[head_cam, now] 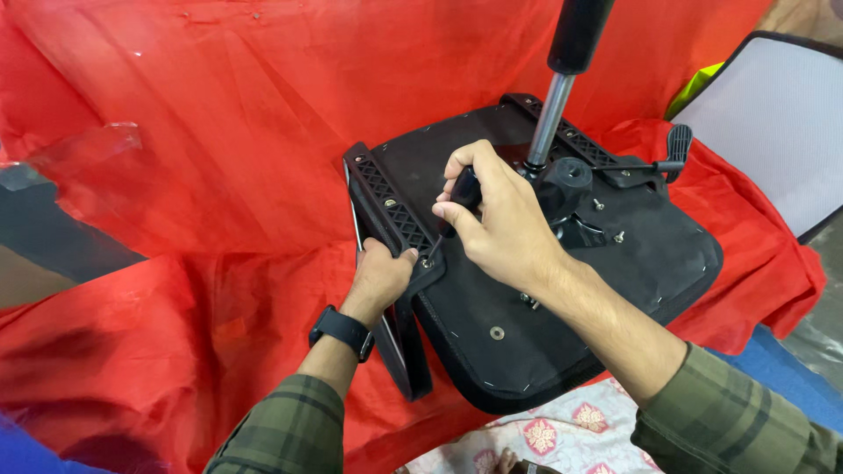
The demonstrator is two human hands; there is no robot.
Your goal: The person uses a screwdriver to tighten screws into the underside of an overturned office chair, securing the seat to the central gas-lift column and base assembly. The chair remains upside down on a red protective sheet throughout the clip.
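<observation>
An upturned black office chair seat (606, 272) lies on a red cloth (202, 219), its gas cylinder (551, 118) pointing up. My right hand (496, 219) is shut on a black-handled screwdriver (461, 195), whose tip rests on a screw near the seat's left edge. My left hand (379, 276), with a black watch on its wrist, grips the black armrest bracket (392, 211) at that edge, next to the screw.
A black lever (672, 149) sticks out from the seat's mechanism at the right. A grey mesh chair back (777, 123) leans at the upper right. A patterned white cloth (544, 439) lies below the seat. Clear plastic wrap (79, 162) sits at the left.
</observation>
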